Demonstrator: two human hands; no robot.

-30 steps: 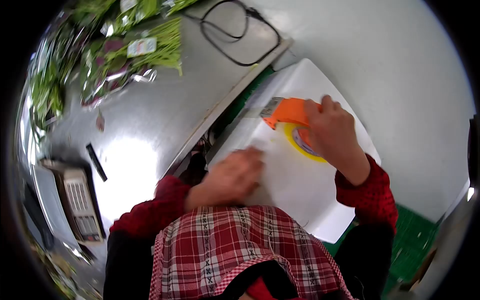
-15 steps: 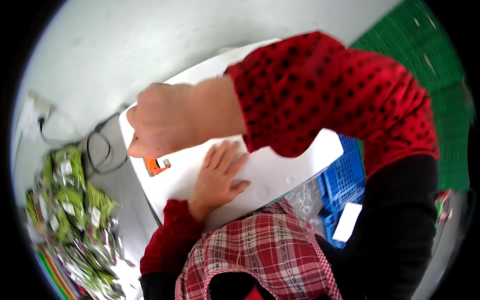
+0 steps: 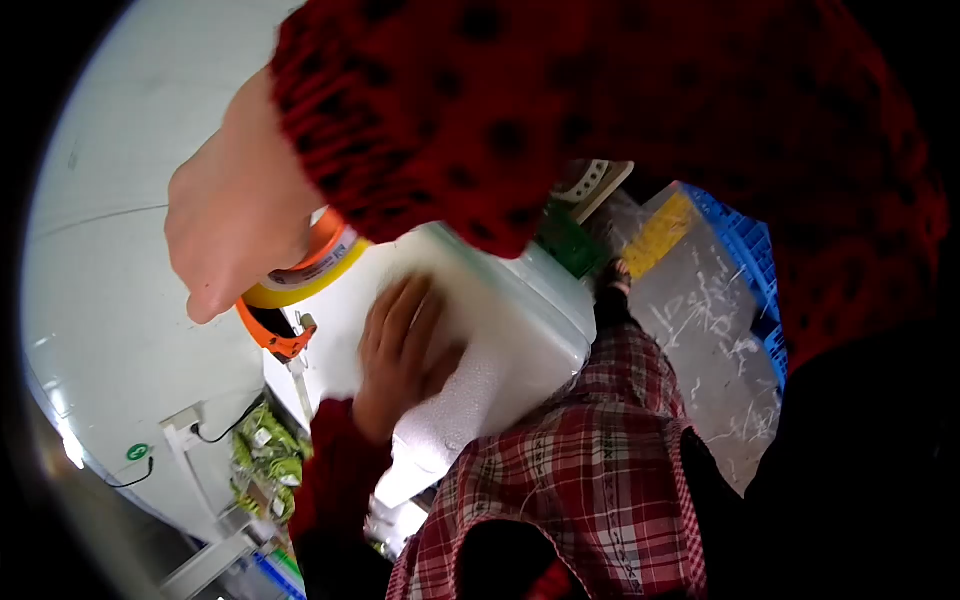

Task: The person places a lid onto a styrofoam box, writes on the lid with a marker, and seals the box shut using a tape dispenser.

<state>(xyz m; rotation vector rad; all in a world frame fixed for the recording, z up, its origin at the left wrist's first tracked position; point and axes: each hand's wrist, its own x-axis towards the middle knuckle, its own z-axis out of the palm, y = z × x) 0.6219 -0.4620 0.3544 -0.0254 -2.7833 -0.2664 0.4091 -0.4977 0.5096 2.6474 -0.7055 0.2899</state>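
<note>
Tape dispenser [image 3: 287, 346], gripped by the right hand [image 3: 240, 200], sits leftward of the open left hand [image 3: 392, 350] resting on the white box [image 3: 520, 335], its cutting end seemingly near the box's left edge.

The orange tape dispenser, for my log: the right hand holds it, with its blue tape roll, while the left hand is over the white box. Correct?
Not quite: the head view shows a yellow tape roll, not blue. The right hand holds the orange tape dispenser, and the left hand is over the white box.
</note>
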